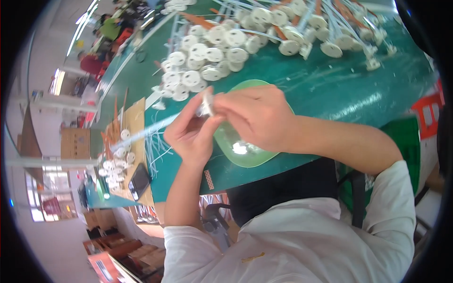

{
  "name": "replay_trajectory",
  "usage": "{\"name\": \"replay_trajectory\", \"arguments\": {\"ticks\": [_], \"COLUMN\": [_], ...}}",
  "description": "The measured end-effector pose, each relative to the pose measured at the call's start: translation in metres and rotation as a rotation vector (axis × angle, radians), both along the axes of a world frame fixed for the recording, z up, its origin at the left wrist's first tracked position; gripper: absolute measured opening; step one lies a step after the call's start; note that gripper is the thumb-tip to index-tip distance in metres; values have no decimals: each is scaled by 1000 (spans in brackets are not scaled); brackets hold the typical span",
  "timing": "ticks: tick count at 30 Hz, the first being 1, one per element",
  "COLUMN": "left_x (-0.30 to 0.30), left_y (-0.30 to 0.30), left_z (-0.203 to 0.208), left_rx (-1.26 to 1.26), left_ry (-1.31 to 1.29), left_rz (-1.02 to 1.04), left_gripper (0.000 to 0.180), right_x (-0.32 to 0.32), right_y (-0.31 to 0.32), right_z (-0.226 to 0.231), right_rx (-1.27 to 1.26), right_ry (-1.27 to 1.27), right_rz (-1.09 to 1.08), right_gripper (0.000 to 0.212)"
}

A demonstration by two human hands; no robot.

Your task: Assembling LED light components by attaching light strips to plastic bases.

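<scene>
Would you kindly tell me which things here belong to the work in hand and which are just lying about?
Seemingly in the work:
white piece, held by left hand and right hand
green tray beneath
piled white discs

Apparently just lying about:
dark phone
cardboard box

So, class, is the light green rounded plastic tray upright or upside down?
Upright. The tray shows its hollow inside and raised rim; the right hand covers part.
</scene>
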State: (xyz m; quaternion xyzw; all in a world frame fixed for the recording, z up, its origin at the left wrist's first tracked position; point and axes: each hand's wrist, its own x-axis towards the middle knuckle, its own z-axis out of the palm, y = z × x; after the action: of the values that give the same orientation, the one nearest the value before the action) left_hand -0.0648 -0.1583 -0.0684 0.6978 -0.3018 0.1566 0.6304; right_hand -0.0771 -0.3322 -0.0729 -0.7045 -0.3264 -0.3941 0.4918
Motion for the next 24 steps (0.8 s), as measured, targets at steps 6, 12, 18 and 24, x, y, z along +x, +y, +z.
{"name": "replay_trajectory", "arguments": {"ticks": [6, 12, 18, 24], "left_x": [14, 31, 7, 12], "left_y": [37, 224, 336, 317], "left_z": [54, 112, 107, 97], "left_rx": [262, 759, 1356, 1434], "left_ry": [189, 110, 97, 42], "left_rz": [152, 665, 977, 1133], "left_gripper": [33, 30, 35, 37], "right_x": [0, 6, 8, 9], "right_y": [-16, -18, -18, -18], "right_z": [13, 16, 11, 11], "right_rx": [-90, -147, -232, -248], "right_ry": [44, 45, -45, -51], "right_rz": [-153, -130, -41, 26], "right_gripper": [20, 17, 12, 10]}}
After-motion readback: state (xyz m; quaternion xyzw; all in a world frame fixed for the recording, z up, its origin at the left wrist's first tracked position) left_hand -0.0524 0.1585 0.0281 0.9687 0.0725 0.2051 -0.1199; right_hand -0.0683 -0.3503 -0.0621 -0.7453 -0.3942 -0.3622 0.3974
